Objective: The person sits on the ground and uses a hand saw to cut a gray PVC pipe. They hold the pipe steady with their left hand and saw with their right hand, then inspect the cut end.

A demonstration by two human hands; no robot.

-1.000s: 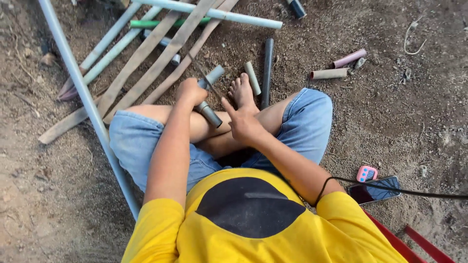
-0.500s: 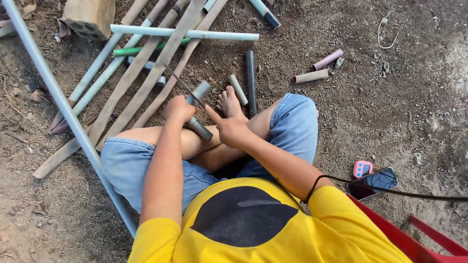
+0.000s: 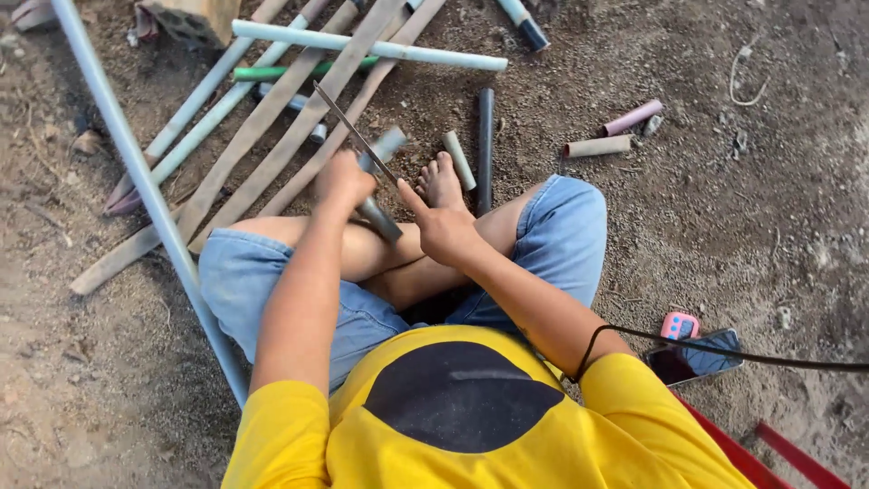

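Note:
I sit cross-legged on bare dirt in blue denim shorts and a yellow shirt. My left hand (image 3: 342, 181) is closed around a short grey pipe piece (image 3: 387, 145) that slants over my shin. Its lower end (image 3: 385, 225) pokes out below my fist. My right hand (image 3: 445, 228) sits just right of the pipe, index finger stretched out along a thin metal saw blade (image 3: 348, 127). The blade lies across the pipe and runs up and left. My bare foot (image 3: 442, 181) rests beside it.
Long pale blue pipes (image 3: 362, 43), a green pipe (image 3: 272, 72) and flat wooden slats (image 3: 272, 118) lie in front of me on the left. A black pipe (image 3: 486, 145), short cut pieces (image 3: 597, 145), a phone (image 3: 697, 355) and a red frame (image 3: 778, 448) lie to the right.
My right hand has drawn back from on top of the pipe to its right side. The thin blade now shows clearly across the pipe. The view has tilted slightly.

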